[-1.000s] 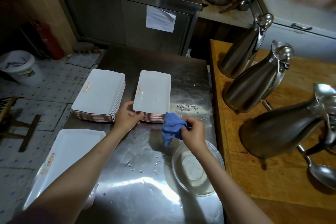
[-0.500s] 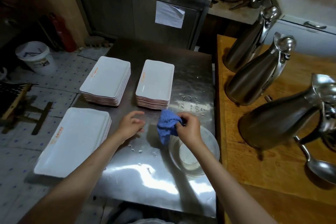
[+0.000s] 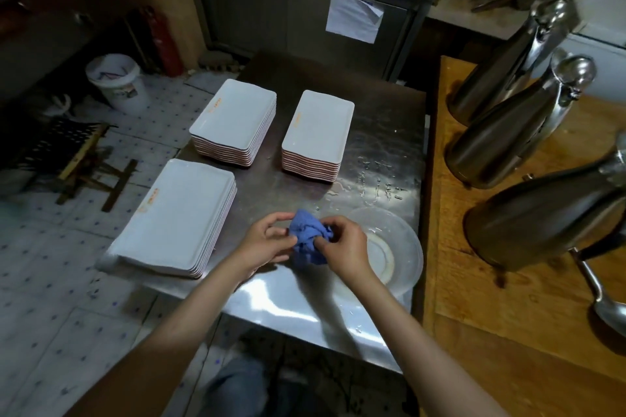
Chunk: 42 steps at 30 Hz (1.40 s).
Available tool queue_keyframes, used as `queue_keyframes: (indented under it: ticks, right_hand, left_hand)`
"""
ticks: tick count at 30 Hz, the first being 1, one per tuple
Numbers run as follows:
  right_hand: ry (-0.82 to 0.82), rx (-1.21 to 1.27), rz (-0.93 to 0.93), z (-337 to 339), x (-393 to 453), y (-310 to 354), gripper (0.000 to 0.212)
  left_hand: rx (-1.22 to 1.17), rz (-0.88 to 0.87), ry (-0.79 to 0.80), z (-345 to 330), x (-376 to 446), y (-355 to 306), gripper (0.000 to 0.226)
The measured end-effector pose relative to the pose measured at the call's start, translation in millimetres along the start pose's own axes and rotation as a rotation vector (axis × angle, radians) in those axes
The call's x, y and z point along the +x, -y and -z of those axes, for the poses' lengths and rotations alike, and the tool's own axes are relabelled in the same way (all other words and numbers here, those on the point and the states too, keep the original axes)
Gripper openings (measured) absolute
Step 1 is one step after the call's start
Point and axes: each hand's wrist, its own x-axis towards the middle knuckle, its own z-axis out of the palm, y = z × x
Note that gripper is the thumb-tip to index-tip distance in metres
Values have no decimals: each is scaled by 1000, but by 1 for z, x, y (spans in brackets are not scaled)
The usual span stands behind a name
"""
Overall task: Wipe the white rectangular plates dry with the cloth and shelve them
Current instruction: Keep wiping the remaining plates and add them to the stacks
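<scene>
A: Steel table (image 3: pixel 305 298) in a dim kitchen, wooden counter (image 3: pixel 508 298) on its right side with steel jugs (image 3: pixel 501 132). Largest task things?

B: Three stacks of white rectangular plates. Near-left stack (image 3: pixel 179 217) sits at the table's left edge and seems to overhang it; far-left stack (image 3: pixel 233 118) is toward the far-left corner; middle stack (image 3: pixel 316 132) is mid-table toward the far edge.

A: Risks?

B: My guess: a bump to the overhanging stack tips it onto the tile floor. Water drops (image 3: pixel 376 179) shine beside the middle stack, so a dried plate set back there could get wet again. A clear bowl (image 3: pixel 403 247) sits at the table's right edge, close by the right hand, easy to knock.

A: Hands?

B: Both hold the blue cloth (image 3: pixel 310 240), bunched, near the front edge. Left hand (image 3: pixel 267 242) fingers curl on its left side; right hand (image 3: pixel 345 247) pinches its right side. No plate held.

A: Text?

B: Orange marks on each top plate's left rim, unreadable. Paper sheet (image 3: pixel 354 15) on the cabinet, unreadable.
</scene>
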Motion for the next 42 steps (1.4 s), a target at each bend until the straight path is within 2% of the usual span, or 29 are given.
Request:
queue_keyframes:
  ticks: [6, 11, 16, 21, 28, 31, 35, 38, 42]
  right_hand:
    - [38, -60, -61, -24, -35, -6, 27]
    - [-32, -102, -142, -35, -56, -9, 36]
    - [-126, -119, -219, -38, -67, -6, 41]
    - [-183, -77, -215, -51, -80, 1, 38]
    - [-120, -92, -181, -66, -84, 16, 37]
    - [-67, -113, -149, -72, -77, 25, 35]
    - [-2, -131, -104, -90, -64, 40, 39]
    - [68, -121, -75, -106, -57, 57, 48]
    - [168, -91, -102, -135, -54, 75, 68]
  left_hand:
    - [68, 46, -49, 14, -8, 26, 29]
    - [169, 56, 48, 26, -12, 36, 29]
    - [311, -12, 112, 49, -16, 33, 31]
    - [382, -48, 168, 76, -19, 28, 35]
    - [527, -152, 168, 98, -39, 18, 30]
    - [544, -173, 103, 109, -47, 9, 29]
    - [517, -230, -95, 132, -52, -3, 26]
    - [466, -245, -219, 152, -53, -8, 26]
    - [391, -266, -303, 179, -51, -12, 28]
